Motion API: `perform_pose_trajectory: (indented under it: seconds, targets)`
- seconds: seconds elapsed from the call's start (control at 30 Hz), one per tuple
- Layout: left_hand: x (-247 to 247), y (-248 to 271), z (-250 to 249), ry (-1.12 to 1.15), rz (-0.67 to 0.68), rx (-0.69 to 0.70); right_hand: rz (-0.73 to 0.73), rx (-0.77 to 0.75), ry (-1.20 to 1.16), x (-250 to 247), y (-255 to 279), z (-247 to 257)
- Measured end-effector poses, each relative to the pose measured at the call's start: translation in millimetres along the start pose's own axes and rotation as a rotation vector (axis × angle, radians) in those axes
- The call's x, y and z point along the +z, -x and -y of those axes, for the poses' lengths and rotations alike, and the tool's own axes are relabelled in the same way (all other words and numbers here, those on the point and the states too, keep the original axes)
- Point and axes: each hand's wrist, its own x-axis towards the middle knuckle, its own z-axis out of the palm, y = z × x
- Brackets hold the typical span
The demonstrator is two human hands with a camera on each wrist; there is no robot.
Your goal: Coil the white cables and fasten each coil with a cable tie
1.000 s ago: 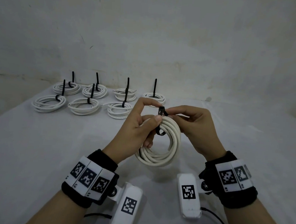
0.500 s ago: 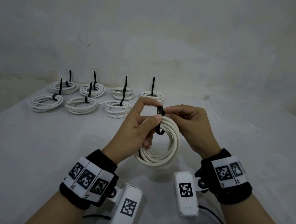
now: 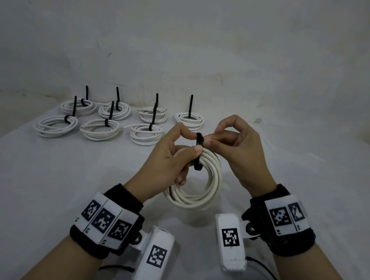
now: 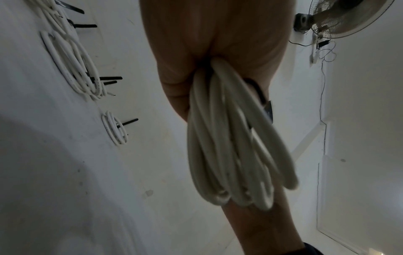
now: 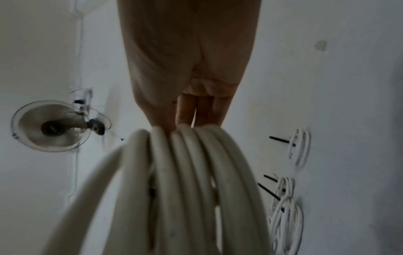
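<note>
Coil in hand: the white cable coil hangs upright at the centre of the head view, held above the table, several turns bunched together at its top.
Cable tie: a black cable tie loops around the coil's upper left part; its upper end stands up between the two hands' fingertips.
Left hand: the left hand has its fingers curled through and around the coil, thumb pressed on the tie against the cable, forefinger arched over to the tie's top. In the left wrist view the coil hangs from the closed fist, with the tie showing at its right edge.
Right hand: the right hand pinches the tie's top end between thumb and forefinger, the other fingers curled above. In the right wrist view the blurred turns fill the lower frame, so the pinch itself is hidden there.
Finished coils: seven tied coils lie in two rows at the upper left of the head view, each with a black tie tail sticking up.
Table: a white-covered table spreads beneath, against a pale wall.
Fan: a wall fan shows at the left of the right wrist view.
</note>
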Motion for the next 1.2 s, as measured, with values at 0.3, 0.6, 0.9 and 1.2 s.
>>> perform_pose_trajectory:
  seconds: [0.3, 0.6, 0.9, 1.2]
  targets:
    - [-2.1, -1.2, 5.1, -0.079, -0.005, -0.028, -0.072, -0.192, 0.42, 11.7, 4.7, -0.2]
    - [1.6, 0.2, 0.8, -0.131, 0.085, -0.117, -0.281, -0.203, 0.394, 9.3, -0.3, -3.7]
    - [-9.3, -3.5, 5.6, -0.141, 0.004, -0.095, -0.207, -0.117, 0.228, 19.8, -1.6, -16.9]
    - [-24.3, -12.9, 12.8, 0.077, -0.158, -0.142, -0.108, -0.031, 0.289, 31.8, 5.8, -30.8]
